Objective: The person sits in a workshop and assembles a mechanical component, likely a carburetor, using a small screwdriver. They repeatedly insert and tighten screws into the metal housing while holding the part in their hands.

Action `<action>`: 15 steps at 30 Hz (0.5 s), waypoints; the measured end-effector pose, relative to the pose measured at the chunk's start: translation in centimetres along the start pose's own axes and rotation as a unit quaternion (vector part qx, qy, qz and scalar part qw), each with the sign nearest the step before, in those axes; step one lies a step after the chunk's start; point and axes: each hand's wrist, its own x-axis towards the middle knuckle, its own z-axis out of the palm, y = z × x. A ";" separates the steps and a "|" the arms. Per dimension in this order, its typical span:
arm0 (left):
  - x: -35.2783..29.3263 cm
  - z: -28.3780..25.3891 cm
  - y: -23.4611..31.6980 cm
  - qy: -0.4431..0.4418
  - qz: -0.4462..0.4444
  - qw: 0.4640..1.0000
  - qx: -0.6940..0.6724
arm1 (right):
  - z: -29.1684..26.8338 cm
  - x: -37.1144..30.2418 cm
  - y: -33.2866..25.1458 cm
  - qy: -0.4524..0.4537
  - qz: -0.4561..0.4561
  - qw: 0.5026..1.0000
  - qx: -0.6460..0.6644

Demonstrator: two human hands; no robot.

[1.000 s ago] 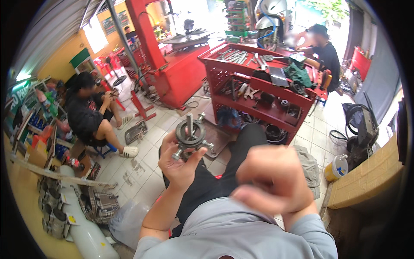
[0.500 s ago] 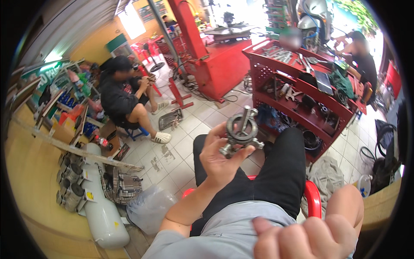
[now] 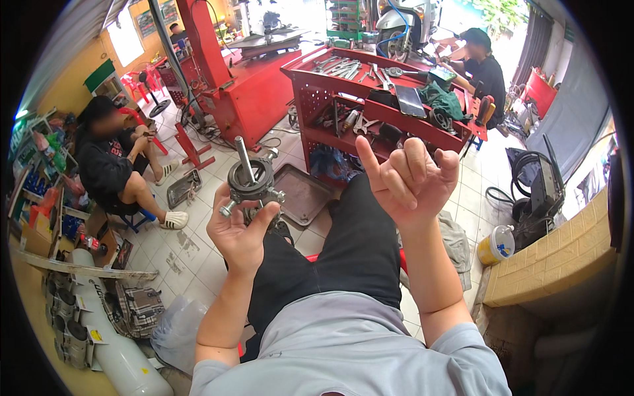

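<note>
My left hand (image 3: 239, 239) grips a ring-shaped metal part (image 3: 251, 179) from below, with thumb and fingers round its lower end. A plain rod (image 3: 244, 158) stands up out of the ring, and bolt-like ends stick out at its sides. The part is held upright over my left thigh. My right hand (image 3: 409, 181) is raised in front of the tool cart with nothing in it; the little finger is stretched out, the others are loosely bent and the thumb stands apart.
A red tool cart (image 3: 297, 82) with wrenches and a phone (image 3: 410, 100) stands ahead. A metal tray (image 3: 304, 191) lies on the floor before it. One person (image 3: 109, 158) sits at the left, another (image 3: 485, 69) at the right. A yellow-and-white bucket (image 3: 494, 245) stands at right.
My view has swung to the right. My right hand has risen from the lower right edge to the front, unfolding from a loose fist. The left hand keeps hold of the metal part.
</note>
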 end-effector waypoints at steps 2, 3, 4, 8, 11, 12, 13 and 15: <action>-0.2 0.0 -0.1 -0.003 -0.002 1.000 0.001 | 0.2 -0.2 0.0 -0.011 0.006 1.000 0.000; -0.2 0.1 -0.2 -0.009 0.005 1.000 0.004 | 0.3 -0.2 0.0 -0.014 0.006 1.000 0.000; -0.2 0.2 -0.3 -0.015 0.012 1.000 0.007 | 0.3 -0.2 0.0 -0.018 0.006 1.000 0.001; -0.5 1.2 -0.5 -0.017 -0.019 1.000 -0.007 | 0.3 -0.2 0.5 0.048 0.080 0.977 -0.193; -0.2 1.8 -2.6 -0.037 0.017 0.998 0.043 | -1.2 -0.9 2.7 0.107 0.146 0.828 -0.531; 0.1 2.3 -2.8 -0.039 -0.004 0.997 0.066 | -1.4 -0.9 3.3 0.045 0.130 0.739 -0.660; 0.5 2.2 -4.1 -0.040 -0.008 0.997 0.069 | -1.5 -0.8 4.4 0.027 0.083 0.701 -0.708; 0.8 2.5 -6.4 -0.030 -0.025 0.998 0.054 | -2.1 -0.5 5.7 0.011 0.038 0.593 -0.804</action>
